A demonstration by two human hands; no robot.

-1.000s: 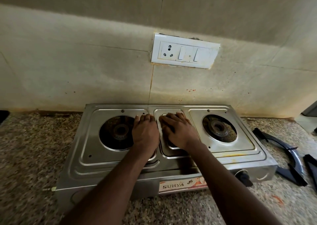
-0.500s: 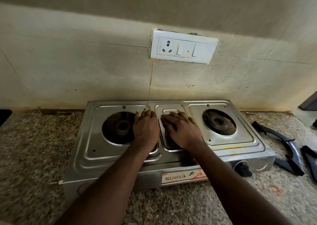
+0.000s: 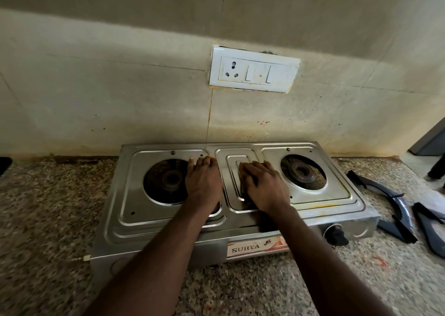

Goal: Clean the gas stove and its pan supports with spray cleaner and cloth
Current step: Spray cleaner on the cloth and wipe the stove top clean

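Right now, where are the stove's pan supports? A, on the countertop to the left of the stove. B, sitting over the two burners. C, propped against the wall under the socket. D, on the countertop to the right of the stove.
D: the dark pan supports lie on the speckled countertop to the right of the gas stove, while the left burner and right burner stand uncovered.

Our left forearm (image 3: 156, 255) comes in from 7 o'clock and our right forearm (image 3: 320, 262) from 5 o'clock, both bare. Our left hand (image 3: 203, 183) lies palm down, fingers together, pointing to 12 o'clock. Just beside it at 3 o'clock, our right hand (image 3: 265, 188) presses palm down, fingers slightly spread toward 11 o'clock.
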